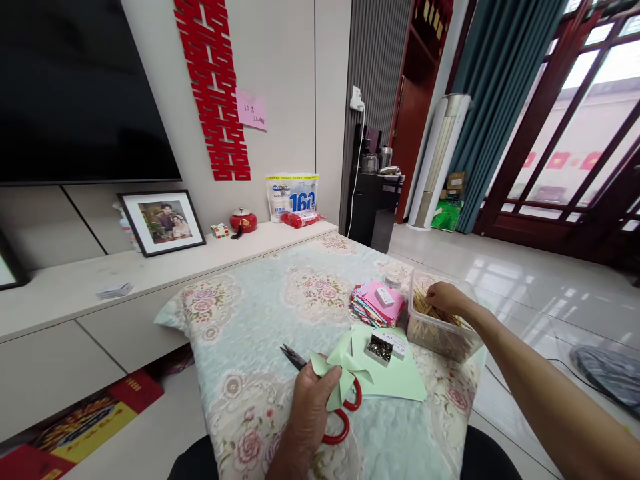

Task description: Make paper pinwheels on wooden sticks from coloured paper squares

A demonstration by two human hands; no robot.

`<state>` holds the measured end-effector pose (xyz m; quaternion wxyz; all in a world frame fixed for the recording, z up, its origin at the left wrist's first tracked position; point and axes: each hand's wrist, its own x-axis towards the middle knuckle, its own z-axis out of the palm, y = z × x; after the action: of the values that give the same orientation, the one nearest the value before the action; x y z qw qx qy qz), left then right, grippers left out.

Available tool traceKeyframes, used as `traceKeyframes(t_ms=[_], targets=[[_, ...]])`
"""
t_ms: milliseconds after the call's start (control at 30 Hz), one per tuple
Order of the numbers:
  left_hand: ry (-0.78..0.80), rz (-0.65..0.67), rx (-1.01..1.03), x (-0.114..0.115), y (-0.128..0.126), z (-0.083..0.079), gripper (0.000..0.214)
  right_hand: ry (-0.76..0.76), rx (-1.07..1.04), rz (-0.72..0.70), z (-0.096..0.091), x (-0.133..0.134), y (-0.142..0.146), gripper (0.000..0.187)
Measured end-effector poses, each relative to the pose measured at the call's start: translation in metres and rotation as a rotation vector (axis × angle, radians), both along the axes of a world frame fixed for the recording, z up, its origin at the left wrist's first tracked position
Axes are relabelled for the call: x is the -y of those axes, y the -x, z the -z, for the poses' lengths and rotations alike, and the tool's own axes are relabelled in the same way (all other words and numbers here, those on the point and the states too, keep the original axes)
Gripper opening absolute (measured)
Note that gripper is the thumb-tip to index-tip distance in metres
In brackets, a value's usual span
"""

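Pinched between the thumb and fingers of my left hand (313, 397) is a light green paper pinwheel (345, 367) with folded blades. Beneath it, scissors with red handles (339, 427) lie on the cloth, their dark blades pointing away to the left. My right hand (445, 298) reaches into a clear plastic box (440, 333) of thin wooden sticks (425, 303); its fingers are bent down among them, and what they grip is hidden. Between the hands, a small open box of metal pushpins (379, 350) sits on green paper sheets (395, 380).
A stack of coloured paper (375, 303) with a small white box (385, 297) on top lies behind the green sheets. A round clear container (394, 277) stands near it. The floral tablecloth (260, 287) reaches a white cabinet (235, 257) bearing a framed photo (163, 223).
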<state>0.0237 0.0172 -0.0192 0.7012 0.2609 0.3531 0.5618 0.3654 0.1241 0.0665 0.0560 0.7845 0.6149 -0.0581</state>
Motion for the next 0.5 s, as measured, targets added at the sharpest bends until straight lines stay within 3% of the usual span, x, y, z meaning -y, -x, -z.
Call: traceKeyframes(t_ms=[267, 500], targets=[[-0.032, 0.023, -0.03, -0.001, 0.001, 0.007, 0.041, 0.036, -0.019, 0.081, -0.002, -0.003, 0.002, 0.024], [-0.034, 0.015, -0.036, 0.001, 0.001, 0.006, 0.04, -0.143, -0.092, 0.103, -0.016, 0.007, 0.004, 0.023]])
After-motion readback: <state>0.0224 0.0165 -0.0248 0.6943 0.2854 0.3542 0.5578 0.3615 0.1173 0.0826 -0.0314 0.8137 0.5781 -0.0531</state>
